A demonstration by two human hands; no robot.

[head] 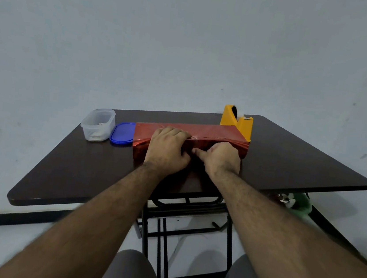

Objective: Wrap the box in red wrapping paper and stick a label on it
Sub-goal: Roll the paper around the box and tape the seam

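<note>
Box (192,137), already covered in shiny red wrapping paper (222,132), lies lengthwise across the middle of the dark brown table (290,165), nearer the far edge than the near one. A seam in the paper runs along its top, and a thin slit of it shows open toward the right end.

The left hand (168,148) lies palm-down over the box's near top edge, fingers curled over the paper and pressing it against the box. The right hand (220,158) sits just beside it on the near face, its fingers bent and one finger stretched left toward the other hand, its tip touching the paper close to the left thumb. Whether it pinches a fold or only presses cannot be told. Both forearms reach in from the near edge.

A yellow tape dispenser (237,122) stands just behind the box's right end, near the far edge. At the box's left end, a blue lid (122,133) lies flat, touching or nearly touching the paper. Left of the lid stands a clear plastic container (97,127), open-topped, with something small and pale inside.

Under the table show black metal legs (160,228) and, beyond its right edge, a green object (297,203) on the floor.
</note>
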